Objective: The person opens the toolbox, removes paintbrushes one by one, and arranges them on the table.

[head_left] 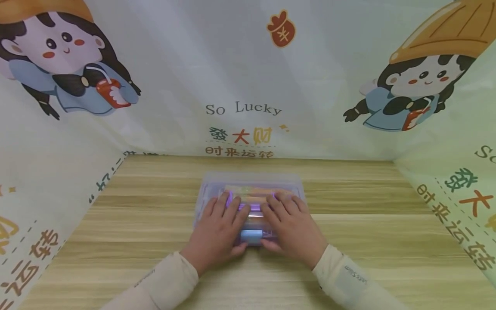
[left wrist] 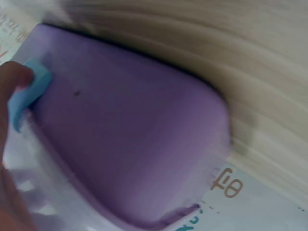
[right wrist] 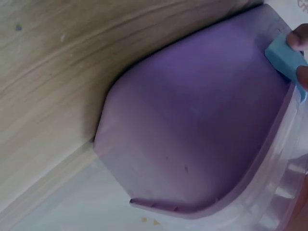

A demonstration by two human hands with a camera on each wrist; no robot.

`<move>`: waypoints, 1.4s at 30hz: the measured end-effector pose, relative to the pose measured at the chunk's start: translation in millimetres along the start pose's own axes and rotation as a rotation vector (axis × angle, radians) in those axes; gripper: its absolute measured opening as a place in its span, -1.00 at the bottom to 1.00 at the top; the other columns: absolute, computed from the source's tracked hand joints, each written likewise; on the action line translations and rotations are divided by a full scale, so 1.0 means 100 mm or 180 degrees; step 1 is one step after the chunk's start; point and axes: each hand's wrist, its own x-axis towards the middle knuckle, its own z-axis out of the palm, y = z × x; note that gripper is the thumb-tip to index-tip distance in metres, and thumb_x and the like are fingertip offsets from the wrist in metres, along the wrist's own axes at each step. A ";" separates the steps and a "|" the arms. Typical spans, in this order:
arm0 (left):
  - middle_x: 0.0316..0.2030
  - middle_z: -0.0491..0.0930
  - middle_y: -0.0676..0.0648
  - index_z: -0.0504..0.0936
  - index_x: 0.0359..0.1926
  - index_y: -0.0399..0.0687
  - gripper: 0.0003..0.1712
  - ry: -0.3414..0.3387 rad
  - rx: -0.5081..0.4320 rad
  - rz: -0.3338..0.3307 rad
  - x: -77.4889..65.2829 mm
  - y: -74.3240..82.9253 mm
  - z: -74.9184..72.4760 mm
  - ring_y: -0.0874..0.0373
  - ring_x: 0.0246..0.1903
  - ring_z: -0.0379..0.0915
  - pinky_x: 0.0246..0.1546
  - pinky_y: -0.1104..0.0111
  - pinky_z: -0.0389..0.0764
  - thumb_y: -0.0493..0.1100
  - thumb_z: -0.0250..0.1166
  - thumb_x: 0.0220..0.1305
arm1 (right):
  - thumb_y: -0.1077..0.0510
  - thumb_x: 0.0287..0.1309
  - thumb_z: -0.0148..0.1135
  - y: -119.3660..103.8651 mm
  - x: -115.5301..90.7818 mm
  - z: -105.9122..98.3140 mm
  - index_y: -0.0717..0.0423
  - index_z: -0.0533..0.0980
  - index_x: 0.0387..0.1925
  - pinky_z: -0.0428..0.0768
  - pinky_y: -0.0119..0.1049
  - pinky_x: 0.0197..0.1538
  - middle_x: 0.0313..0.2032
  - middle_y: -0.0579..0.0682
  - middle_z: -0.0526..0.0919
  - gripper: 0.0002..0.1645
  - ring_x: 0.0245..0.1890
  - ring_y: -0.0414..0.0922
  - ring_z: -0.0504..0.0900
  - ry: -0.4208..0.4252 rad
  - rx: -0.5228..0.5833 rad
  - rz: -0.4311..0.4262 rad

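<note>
A translucent purple plastic box (head_left: 211,183) with a clear lid (left wrist: 62,192) stands on the table in front of me. My left hand (head_left: 217,228) lies over the left part of the lid, fingers stretched away from me. On the right part rests my right hand (head_left: 294,224), its fingers also extended. Both thumbs are at the front edge by a light blue latch (head_left: 251,236). In the left wrist view a thumb touches this latch; the right wrist view shows two digit tips on it. Orange and shiny contents show through the lid, but their kind is unclear.
The wood-grain table (head_left: 155,206) extends around the box. A pale printed cloth (head_left: 174,64) with cartoon figures and lettering hangs behind it and along both sides.
</note>
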 end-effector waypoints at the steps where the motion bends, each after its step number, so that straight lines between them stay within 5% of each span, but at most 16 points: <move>1: 0.16 0.48 -0.31 0.44 0.28 -0.17 0.01 0.0019 0.0017 0.0007 0.00 0.00 0.01 -0.36 0.25 0.28 0.20 -0.19 0.33 0.37 0.39 -0.07 | -0.50 -0.04 0.23 -0.01 0.01 0.00 0.15 0.45 0.20 0.40 0.15 0.21 0.16 0.16 0.55 0.00 0.24 0.18 0.42 -0.0004 -0.0024 0.0013; 8: 0.12 0.47 -0.33 0.40 0.24 -0.18 0.08 0.0165 0.0171 0.0069 0.03 -0.01 0.03 -0.38 0.22 0.30 0.16 -0.19 0.35 0.39 0.47 -0.19 | -0.51 -0.11 0.30 -0.08 0.04 0.02 0.20 0.41 0.22 0.43 0.18 0.17 0.12 0.21 0.54 0.07 0.21 0.24 0.44 -0.0029 -0.0166 0.0111; 16: 0.11 0.46 -0.32 0.37 0.23 -0.18 0.12 0.0043 0.0407 0.0117 -0.03 0.02 0.04 -0.37 0.21 0.30 0.15 -0.18 0.35 0.38 0.52 -0.27 | -0.51 -0.26 0.40 -0.21 0.01 0.10 0.25 0.37 0.22 0.45 0.23 0.12 0.10 0.25 0.53 0.19 0.22 0.29 0.43 0.0033 -0.0187 0.0171; 32: 0.08 0.48 -0.28 0.40 0.23 -0.15 0.09 0.0276 0.0321 0.0129 -0.02 0.01 0.10 -0.35 0.18 0.34 0.12 -0.16 0.37 0.32 0.51 -0.29 | -0.51 -0.42 0.46 -0.32 0.01 0.18 0.23 0.34 0.23 0.45 0.22 0.07 0.10 0.25 0.46 0.28 0.18 0.27 0.43 0.0136 -0.0549 0.0258; 42: 0.12 0.48 -0.21 0.43 0.25 -0.14 0.11 0.0383 0.0308 0.0187 -0.04 0.01 0.13 -0.36 0.18 0.35 0.09 -0.16 0.40 0.34 0.51 -0.33 | -0.43 -0.34 0.40 -0.34 0.01 0.20 0.20 0.36 0.19 0.44 0.22 0.05 0.07 0.22 0.48 0.14 0.16 0.26 0.45 0.0221 -0.0677 0.0261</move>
